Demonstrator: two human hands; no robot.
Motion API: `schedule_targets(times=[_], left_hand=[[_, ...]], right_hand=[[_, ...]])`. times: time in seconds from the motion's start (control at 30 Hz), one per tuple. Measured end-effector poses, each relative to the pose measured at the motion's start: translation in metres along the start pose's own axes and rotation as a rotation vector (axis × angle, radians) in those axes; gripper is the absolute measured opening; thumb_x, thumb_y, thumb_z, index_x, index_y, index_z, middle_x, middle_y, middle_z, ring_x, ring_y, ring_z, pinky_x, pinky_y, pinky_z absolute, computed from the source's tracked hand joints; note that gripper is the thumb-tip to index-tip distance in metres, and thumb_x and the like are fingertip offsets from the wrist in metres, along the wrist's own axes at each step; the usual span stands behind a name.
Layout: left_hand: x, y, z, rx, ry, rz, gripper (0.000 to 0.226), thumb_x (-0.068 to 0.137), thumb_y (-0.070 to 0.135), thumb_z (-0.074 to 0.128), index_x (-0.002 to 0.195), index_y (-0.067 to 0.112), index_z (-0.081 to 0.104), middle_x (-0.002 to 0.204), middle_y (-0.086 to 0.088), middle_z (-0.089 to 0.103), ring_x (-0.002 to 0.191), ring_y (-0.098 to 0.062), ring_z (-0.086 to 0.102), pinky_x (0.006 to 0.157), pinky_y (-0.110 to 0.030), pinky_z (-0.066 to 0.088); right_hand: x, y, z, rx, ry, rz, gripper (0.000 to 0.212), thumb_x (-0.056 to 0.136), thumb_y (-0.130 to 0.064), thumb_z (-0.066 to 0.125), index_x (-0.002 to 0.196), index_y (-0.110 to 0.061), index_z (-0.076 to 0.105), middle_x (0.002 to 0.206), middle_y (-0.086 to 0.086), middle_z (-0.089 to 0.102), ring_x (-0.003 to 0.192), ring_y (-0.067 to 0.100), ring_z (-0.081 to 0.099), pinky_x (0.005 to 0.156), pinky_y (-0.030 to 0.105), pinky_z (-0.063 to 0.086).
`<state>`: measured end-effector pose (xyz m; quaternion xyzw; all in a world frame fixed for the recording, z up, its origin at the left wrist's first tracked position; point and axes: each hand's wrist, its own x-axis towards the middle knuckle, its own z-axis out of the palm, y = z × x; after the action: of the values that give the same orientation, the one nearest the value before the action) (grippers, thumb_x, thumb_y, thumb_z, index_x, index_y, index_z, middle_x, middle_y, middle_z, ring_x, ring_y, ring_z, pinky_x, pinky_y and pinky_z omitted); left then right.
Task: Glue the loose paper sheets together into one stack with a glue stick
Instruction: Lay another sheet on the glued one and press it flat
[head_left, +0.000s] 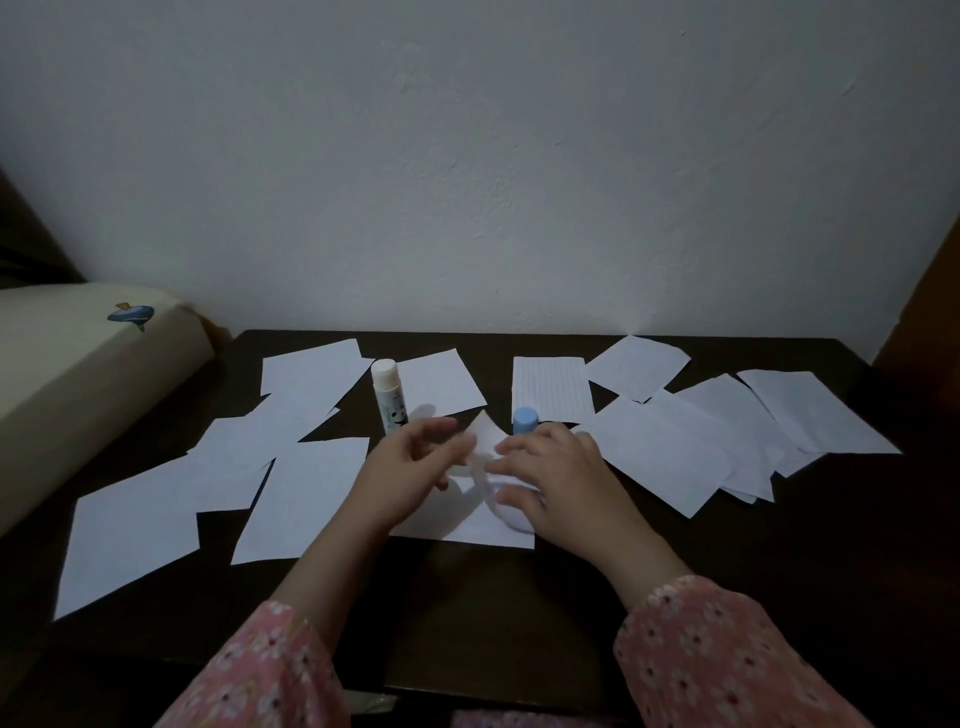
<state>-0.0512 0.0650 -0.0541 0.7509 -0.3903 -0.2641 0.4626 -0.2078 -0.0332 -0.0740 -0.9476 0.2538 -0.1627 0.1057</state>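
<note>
Two hands work at the middle of a dark bench (519, 613) set against a pale wall (467, 156); a cream cushioned surface (78, 374) with a small blue whale print adjoins the bench's left end; loose paper sheets lie scattered on both sides, one overlapping group at the left (218, 493) and another at the right (727, 436), among them a lined sheet (550, 387) near the back; a flat sheet (467, 525) lies under the hands; the left hand (410, 467) and the right hand (561, 473), both in pink floral sleeves, pinch a small bent piece of paper (483, 441) between them, each grip closed on it; a white glue stick (389, 397) stands upright just behind the left hand; a blue cap (525, 420) stands just behind the right hand's fingers, which hide its base.
</note>
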Motion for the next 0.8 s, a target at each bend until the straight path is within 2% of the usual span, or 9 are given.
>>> schedule_targets(times=[0.07, 0.13, 0.27, 0.33, 0.4, 0.5, 0.63, 0.73, 0.8], left_hand=[[0.002, -0.003, -0.003, 0.027, -0.022, -0.021, 0.027, 0.087, 0.026, 0.067, 0.113, 0.030, 0.061, 0.094, 0.007, 0.068, 0.083, -0.011, 0.064, 0.070, -0.022, 0.050], [0.003, -0.005, -0.007, 0.014, -0.037, -0.059, 0.030, 0.085, 0.011, 0.064, 0.108, 0.030, 0.063, 0.097, 0.003, 0.066, 0.091, -0.013, 0.063, 0.077, -0.027, 0.053], [0.003, -0.008, -0.019, -0.131, -0.011, -0.086, 0.034, 0.084, 0.000, 0.061, 0.110, 0.022, 0.063, 0.089, -0.006, 0.066, 0.081, -0.018, 0.061, 0.067, -0.026, 0.050], [0.003, -0.009, -0.024, -0.208, 0.012, -0.089, 0.034, 0.084, -0.002, 0.061, 0.112, 0.018, 0.061, 0.089, -0.008, 0.065, 0.081, -0.020, 0.059, 0.065, -0.027, 0.049], [0.002, -0.009, -0.027, -0.287, 0.010, -0.124, 0.033, 0.085, -0.003, 0.060, 0.111, 0.016, 0.061, 0.098, -0.010, 0.064, 0.085, -0.021, 0.060, 0.068, -0.029, 0.050], [0.006, -0.013, -0.031, -0.362, 0.020, -0.199, 0.029, 0.085, -0.003, 0.060, 0.108, 0.015, 0.062, 0.111, -0.010, 0.062, 0.092, -0.025, 0.061, 0.071, -0.032, 0.052], [0.010, -0.022, -0.036, -0.175, 0.043, -0.242, 0.020, 0.082, 0.014, 0.070, 0.101, 0.020, 0.067, 0.106, -0.006, 0.066, 0.098, -0.025, 0.063, 0.083, -0.038, 0.054], [0.009, -0.024, -0.034, -0.003, 0.053, -0.217, 0.013, 0.084, 0.030, 0.070, 0.092, 0.019, 0.068, 0.093, -0.001, 0.070, 0.090, -0.018, 0.065, 0.076, -0.032, 0.053], [0.010, -0.026, -0.034, 0.103, 0.074, -0.210, 0.015, 0.084, 0.034, 0.070, 0.090, 0.021, 0.067, 0.092, 0.001, 0.068, 0.088, -0.015, 0.062, 0.073, -0.030, 0.051]], right_hand=[[0.001, 0.000, 0.001, 0.006, -0.018, -0.013, 0.033, 0.095, -0.039, 0.053, 0.127, -0.039, 0.057, 0.140, -0.019, 0.044, 0.129, 0.005, 0.029, 0.106, 0.032, 0.022], [0.003, 0.002, 0.001, 0.021, -0.007, -0.003, 0.035, 0.093, -0.041, 0.055, 0.128, -0.040, 0.056, 0.142, -0.020, 0.040, 0.130, 0.004, 0.027, 0.110, 0.033, 0.021], [0.005, 0.009, -0.001, 0.074, 0.079, 0.158, 0.061, 0.084, -0.056, 0.061, 0.139, -0.042, 0.038, 0.144, -0.017, 0.034, 0.130, 0.008, 0.030, 0.108, 0.034, 0.021], [0.005, 0.010, -0.002, 0.271, 0.115, 0.321, 0.070, 0.079, -0.058, 0.066, 0.139, -0.041, 0.035, 0.134, -0.014, 0.045, 0.122, 0.012, 0.042, 0.104, 0.036, 0.034], [0.004, 0.010, -0.001, 0.570, 0.137, 0.474, 0.066, 0.079, -0.050, 0.071, 0.135, -0.036, 0.039, 0.119, -0.010, 0.053, 0.111, 0.013, 0.051, 0.090, 0.030, 0.045], [0.005, 0.013, 0.002, 0.720, 0.169, 0.574, 0.044, 0.082, -0.042, 0.072, 0.116, -0.021, 0.054, 0.098, -0.002, 0.066, 0.089, 0.014, 0.062, 0.071, 0.024, 0.050], [0.006, 0.013, 0.008, 0.640, 0.117, 0.587, 0.023, 0.086, -0.038, 0.068, 0.098, -0.019, 0.061, 0.083, 0.002, 0.066, 0.079, 0.015, 0.063, 0.073, 0.031, 0.053], [0.005, 0.011, 0.012, 0.499, 0.093, 0.586, 0.025, 0.086, -0.044, 0.066, 0.100, -0.025, 0.060, 0.081, -0.005, 0.063, 0.077, 0.011, 0.061, 0.073, 0.031, 0.053], [0.005, 0.012, 0.013, 0.389, 0.078, 0.585, 0.022, 0.088, -0.047, 0.062, 0.099, -0.027, 0.060, 0.077, -0.010, 0.060, 0.075, 0.008, 0.057, 0.081, 0.035, 0.051]])
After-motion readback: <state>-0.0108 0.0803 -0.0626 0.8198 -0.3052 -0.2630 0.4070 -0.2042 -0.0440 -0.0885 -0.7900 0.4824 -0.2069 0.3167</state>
